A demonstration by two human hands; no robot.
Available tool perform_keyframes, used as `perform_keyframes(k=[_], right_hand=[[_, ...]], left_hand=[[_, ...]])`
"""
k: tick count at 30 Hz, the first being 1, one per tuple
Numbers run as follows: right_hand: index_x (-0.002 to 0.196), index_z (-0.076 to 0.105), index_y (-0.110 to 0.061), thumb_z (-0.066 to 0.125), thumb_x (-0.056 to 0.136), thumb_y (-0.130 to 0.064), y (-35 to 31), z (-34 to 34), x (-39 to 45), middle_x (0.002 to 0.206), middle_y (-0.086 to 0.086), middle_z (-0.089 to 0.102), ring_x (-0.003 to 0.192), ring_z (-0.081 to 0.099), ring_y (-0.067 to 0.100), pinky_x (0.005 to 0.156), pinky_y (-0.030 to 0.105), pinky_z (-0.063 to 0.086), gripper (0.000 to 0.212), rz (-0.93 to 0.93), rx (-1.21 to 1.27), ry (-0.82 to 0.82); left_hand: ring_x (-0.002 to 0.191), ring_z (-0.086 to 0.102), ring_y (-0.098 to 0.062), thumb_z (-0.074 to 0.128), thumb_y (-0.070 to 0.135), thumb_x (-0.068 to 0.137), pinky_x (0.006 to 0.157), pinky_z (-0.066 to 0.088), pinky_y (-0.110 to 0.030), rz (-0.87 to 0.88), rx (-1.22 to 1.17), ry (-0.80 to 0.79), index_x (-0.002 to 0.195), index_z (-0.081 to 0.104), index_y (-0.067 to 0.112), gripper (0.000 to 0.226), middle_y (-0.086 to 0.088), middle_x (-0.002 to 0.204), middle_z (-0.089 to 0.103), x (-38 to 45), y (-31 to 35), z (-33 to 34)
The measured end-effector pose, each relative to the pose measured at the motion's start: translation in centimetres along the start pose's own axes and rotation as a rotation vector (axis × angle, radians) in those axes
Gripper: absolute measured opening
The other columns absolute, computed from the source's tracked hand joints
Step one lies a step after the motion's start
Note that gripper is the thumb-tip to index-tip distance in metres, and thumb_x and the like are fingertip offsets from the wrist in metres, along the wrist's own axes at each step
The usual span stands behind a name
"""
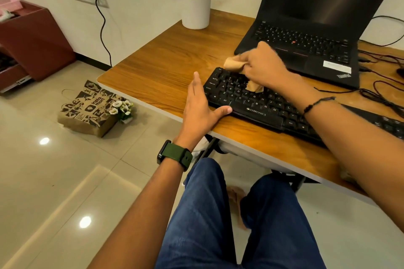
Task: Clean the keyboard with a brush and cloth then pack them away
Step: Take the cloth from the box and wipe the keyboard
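A black Zebronics keyboard (255,104) lies at an angle on the wooden desk (161,67). My right hand (264,67) is shut on a tan cloth (232,64) and presses it on the keyboard's upper left keys; a fold of the cloth hangs below the palm. My left hand (201,107) rests flat and open against the keyboard's left end, its thumb on the front edge. No brush is in sight.
A black laptop (306,35) stands open behind the keyboard, cables (380,94) trailing to its right. A white plant pot (196,8) sits at the desk's back. On the floor lie a printed paper bag (87,111) and small flowers (122,108). A maroon cabinet (32,43) stands left.
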State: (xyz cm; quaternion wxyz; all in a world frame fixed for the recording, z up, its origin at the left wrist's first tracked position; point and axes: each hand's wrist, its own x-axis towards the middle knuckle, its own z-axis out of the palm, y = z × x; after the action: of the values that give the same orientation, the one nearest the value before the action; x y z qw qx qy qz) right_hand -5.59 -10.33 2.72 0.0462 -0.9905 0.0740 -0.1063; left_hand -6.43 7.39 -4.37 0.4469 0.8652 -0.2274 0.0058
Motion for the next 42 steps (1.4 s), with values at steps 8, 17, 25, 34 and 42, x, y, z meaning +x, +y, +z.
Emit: perform_keyframes(k=[8, 17, 25, 34, 42], right_hand=[[0.123, 0.06, -0.021, 0.05, 0.083, -0.007, -3.4, 1.3, -5.8, 0.112, 0.013, 0.067, 0.106, 0.058, 0.032, 0.088, 0.042, 0.048, 0.044, -0.229, 0.126, -0.173], [0.123, 0.06, -0.018, 0.044, 0.086, 0.003, -0.2, -1.0, -1.6, 0.118, 0.012, 0.064, 0.105, 0.059, 0.028, 0.092, 0.039, 0.047, 0.045, 0.022, 0.19, 0.122], [0.128, 0.055, -0.017, 0.045, 0.082, 0.002, -2.7, 1.7, -5.9, 0.126, 0.011, 0.06, 0.116, 0.053, 0.033, 0.095, 0.042, 0.043, 0.051, -0.173, 0.062, -0.098], [0.123, 0.06, -0.018, 0.044, 0.086, 0.004, -1.8, -0.8, -2.7, 0.116, 0.009, 0.065, 0.09, 0.061, 0.019, 0.083, 0.026, 0.049, 0.046, -0.069, 0.247, 0.17], [0.129, 0.054, -0.015, 0.047, 0.086, -0.001, -3.9, 2.4, -1.9, 0.124, 0.012, 0.06, 0.114, 0.053, 0.031, 0.092, 0.037, 0.041, 0.046, -0.131, 0.034, -0.086]], left_hand=[[0.139, 0.018, -0.022, 0.076, 0.039, 0.069, 0.107, 0.024, -0.027, 0.002, 0.039, 0.009, 0.147, -0.003, 0.006, 0.116, -0.012, 0.151, 0.019, 0.3, -0.3, 0.2], [0.138, 0.02, -0.021, 0.075, 0.04, 0.071, 0.109, 0.024, -0.031, 0.013, 0.042, 0.017, 0.147, -0.001, 0.007, 0.112, -0.011, 0.15, 0.019, 0.1, -0.1, 0.2], [0.137, 0.021, -0.023, 0.075, 0.04, 0.071, 0.108, 0.026, -0.031, 0.015, 0.064, 0.02, 0.147, 0.0, 0.006, 0.112, -0.013, 0.149, 0.021, 0.2, -0.2, 0.4], [0.137, 0.021, -0.022, 0.073, 0.042, 0.072, 0.107, 0.025, -0.03, 0.026, 0.064, 0.029, 0.147, -0.001, 0.006, 0.111, -0.011, 0.149, 0.021, 0.1, -0.2, 0.4], [0.137, 0.021, -0.022, 0.073, 0.042, 0.072, 0.105, 0.025, -0.026, 0.029, 0.069, 0.036, 0.146, -0.001, 0.005, 0.111, -0.012, 0.149, 0.022, 0.2, -0.2, 0.5]])
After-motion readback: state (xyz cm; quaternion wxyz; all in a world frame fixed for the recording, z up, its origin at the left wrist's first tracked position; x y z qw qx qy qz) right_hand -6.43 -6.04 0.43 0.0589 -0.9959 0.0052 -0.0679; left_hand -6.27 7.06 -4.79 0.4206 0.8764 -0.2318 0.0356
